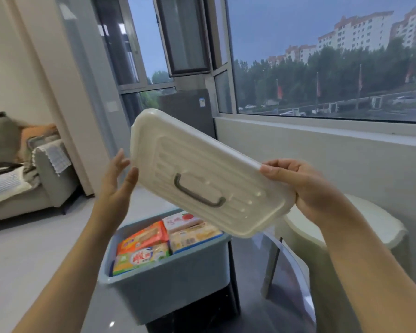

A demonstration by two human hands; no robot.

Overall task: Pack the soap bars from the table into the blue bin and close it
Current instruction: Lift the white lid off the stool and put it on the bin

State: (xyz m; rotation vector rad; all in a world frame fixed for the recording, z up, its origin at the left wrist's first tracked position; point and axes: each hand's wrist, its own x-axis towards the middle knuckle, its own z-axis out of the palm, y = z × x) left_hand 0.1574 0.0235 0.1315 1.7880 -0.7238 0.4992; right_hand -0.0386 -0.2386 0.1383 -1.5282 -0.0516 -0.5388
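I hold the white lid (202, 174) tilted in the air above the blue bin (168, 294), its grey handle (198, 193) facing me. My right hand (305, 188) has its grip curled round the lid's right edge, thumb on top. My left hand (117, 186) is spread, fingers straight, just beside the lid's left edge; I cannot tell whether it touches. The bin stands uncovered on the dark glass tabletop (286, 284), near its left edge, with the wrapped soap bars (144, 246) packed inside. A pale stool (346, 227) sits past the tabletop's right edge, under the window (322, 56).
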